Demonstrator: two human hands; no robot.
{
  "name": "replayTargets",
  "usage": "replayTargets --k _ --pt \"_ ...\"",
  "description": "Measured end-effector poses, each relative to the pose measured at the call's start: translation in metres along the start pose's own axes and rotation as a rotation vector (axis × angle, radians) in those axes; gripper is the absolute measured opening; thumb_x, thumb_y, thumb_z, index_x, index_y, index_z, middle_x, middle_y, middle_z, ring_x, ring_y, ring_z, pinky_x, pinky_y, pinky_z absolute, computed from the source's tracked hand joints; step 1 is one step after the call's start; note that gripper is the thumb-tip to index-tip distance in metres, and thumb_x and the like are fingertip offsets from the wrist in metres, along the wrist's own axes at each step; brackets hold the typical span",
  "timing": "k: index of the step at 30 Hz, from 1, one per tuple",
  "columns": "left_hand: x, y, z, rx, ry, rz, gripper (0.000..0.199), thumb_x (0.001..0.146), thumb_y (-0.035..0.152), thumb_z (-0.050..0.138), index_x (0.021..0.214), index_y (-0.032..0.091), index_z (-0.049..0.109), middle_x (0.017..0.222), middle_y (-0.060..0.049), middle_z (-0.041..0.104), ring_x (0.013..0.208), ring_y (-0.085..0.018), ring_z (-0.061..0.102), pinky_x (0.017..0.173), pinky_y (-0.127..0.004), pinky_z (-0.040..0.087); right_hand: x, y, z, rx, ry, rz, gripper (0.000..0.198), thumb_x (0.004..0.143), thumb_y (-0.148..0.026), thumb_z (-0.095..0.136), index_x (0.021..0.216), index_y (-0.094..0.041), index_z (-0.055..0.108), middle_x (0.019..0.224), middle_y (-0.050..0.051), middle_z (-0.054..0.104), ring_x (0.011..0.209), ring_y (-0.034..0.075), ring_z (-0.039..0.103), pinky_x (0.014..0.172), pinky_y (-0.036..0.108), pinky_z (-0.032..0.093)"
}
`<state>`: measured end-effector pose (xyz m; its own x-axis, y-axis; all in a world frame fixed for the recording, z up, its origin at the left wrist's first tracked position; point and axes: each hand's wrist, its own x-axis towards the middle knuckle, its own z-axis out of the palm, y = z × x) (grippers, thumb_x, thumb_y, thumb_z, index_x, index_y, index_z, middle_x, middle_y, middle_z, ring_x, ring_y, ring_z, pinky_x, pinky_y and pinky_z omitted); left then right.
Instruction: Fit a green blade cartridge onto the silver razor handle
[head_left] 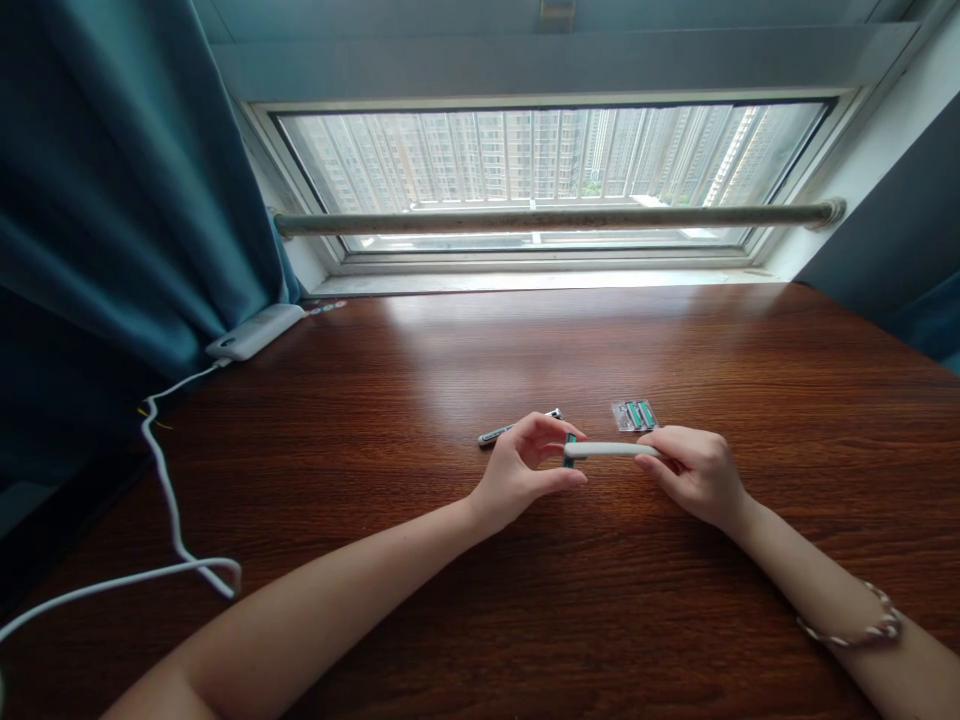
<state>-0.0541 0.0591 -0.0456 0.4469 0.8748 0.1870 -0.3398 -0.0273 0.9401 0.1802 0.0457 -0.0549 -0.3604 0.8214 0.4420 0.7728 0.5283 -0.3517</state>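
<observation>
My right hand (694,473) is closed round the end of a pale razor handle (611,450), which points left. At the handle's left end is a dark and green razor blade cartridge (570,451). The thumb and fingers of my left hand (529,465) pinch that cartridge by its two ends. Whether handle and cartridge are locked together cannot be made out. Just behind my left hand lies a second razor (495,436), grey and black, partly hidden by the fingers. A clear pack of blade cartridges (634,416) with green strips lies beyond my right hand.
All this is at a brown wooden table (420,370). A white power bank-like device (259,332) sits at the back left, with a white cable (169,480) running to the front left. Blue curtain (135,180) hangs left; a metal bar (555,220) crosses the window.
</observation>
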Motion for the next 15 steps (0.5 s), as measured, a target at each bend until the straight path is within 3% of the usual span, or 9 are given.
replayTargets --k 15 --pt "0.0012 -0.0055 0.0022 -0.052 0.13 -0.003 0.045 0.055 0.008 0.075 0.09 0.018 0.048 0.09 -0.002 0.059 0.089 -0.014 0.056 0.08 -0.03 0.047 0.0011 -0.0008 0.0009 -0.046 -0.055 0.01 0.031 0.083 -0.039 0.045 0.065 -0.018 0.06 0.05 0.0 0.048 0.05 0.012 0.045 0.054 0.023 0.031"
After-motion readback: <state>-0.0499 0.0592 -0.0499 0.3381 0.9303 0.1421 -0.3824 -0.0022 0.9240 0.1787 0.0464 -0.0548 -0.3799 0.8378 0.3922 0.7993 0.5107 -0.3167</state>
